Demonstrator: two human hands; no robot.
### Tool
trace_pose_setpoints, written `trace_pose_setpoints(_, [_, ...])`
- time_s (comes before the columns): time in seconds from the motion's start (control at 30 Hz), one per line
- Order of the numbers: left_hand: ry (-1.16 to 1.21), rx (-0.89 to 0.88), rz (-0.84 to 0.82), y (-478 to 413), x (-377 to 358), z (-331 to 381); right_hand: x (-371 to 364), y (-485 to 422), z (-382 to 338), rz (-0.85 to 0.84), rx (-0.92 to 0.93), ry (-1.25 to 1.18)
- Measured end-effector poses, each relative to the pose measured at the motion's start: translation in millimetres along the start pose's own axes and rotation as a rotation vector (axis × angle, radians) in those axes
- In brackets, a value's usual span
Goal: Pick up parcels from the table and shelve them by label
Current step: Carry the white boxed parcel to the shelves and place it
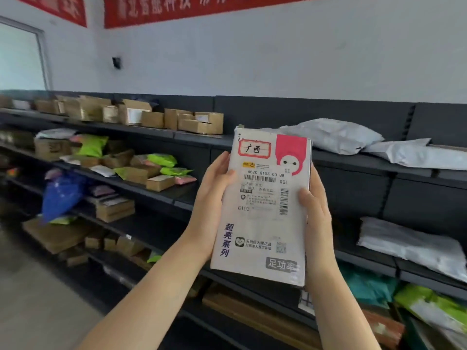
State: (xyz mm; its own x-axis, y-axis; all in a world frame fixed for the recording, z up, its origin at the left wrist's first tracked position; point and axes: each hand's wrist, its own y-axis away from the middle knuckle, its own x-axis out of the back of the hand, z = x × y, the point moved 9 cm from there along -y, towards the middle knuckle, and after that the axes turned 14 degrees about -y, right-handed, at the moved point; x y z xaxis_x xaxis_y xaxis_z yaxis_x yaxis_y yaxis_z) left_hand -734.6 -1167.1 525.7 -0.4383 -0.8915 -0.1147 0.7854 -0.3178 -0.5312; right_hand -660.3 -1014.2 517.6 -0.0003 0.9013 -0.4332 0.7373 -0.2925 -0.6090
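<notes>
both hands, left hand [214, 195] and right hand [316, 205], clasp the white parcel [262, 213] upright between them before the shelves [353, 160]. best read its red-framed label [254, 149] above the grip first, then support its base while shelving.

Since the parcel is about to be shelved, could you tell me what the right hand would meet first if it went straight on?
Probably the dark shelf edge behind the white parcel; the right hand points up and forward, though depth is unclear.
</notes>
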Motion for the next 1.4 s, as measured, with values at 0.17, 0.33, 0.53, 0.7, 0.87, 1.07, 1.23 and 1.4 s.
trace_pose_setpoints(0.17, [-0.018, 0.041, 0.078, -41.4, 78.1, -41.6, -30.5, -47.0, 82.4, -0.058, -0.057, -0.019])
trace_pose_setpoints(0.33, [-0.017, 0.099, 0.124, -98.8, 135.8, -106.1, -29.6, -106.8, 171.3, -0.042, -0.109, -0.004])
trace_pose_setpoints(0.53, [-0.076, 0.158, 0.126, -193.2, 197.7, -181.4, -12.8, -186.9, 286.3, 0.026, -0.149, -0.065])
trace_pose_setpoints(0.7, [-0.064, 0.223, 0.153, -257.6, 246.6, -235.5, -8.3, -243.1, 365.3, 0.07, -0.202, -0.079])
trace_pose_setpoints(0.87, [-0.046, 0.294, 0.129, -306.5, 270.1, -286.8, 8.5, -281.5, 416.5, 0.146, -0.23, -0.062])
trace_pose_setpoints(1.07, [-0.017, 0.328, -0.035, -352.2, 259.2, -341.2, 38.3, -292.8, 434.9, 0.317, -0.143, 0.031])
trace_pose_setpoints(1.23, [0.042, 0.378, -0.194, -369.0, 240.3, -368.3, 52.2, -282.7, 431.3, 0.499, -0.075, 0.159])
trace_pose_setpoints(1.4, [0.115, 0.418, -0.319, -377.0, 238.0, -378.4, 48.1, -277.8, 432.1, 0.593, -0.017, 0.222])
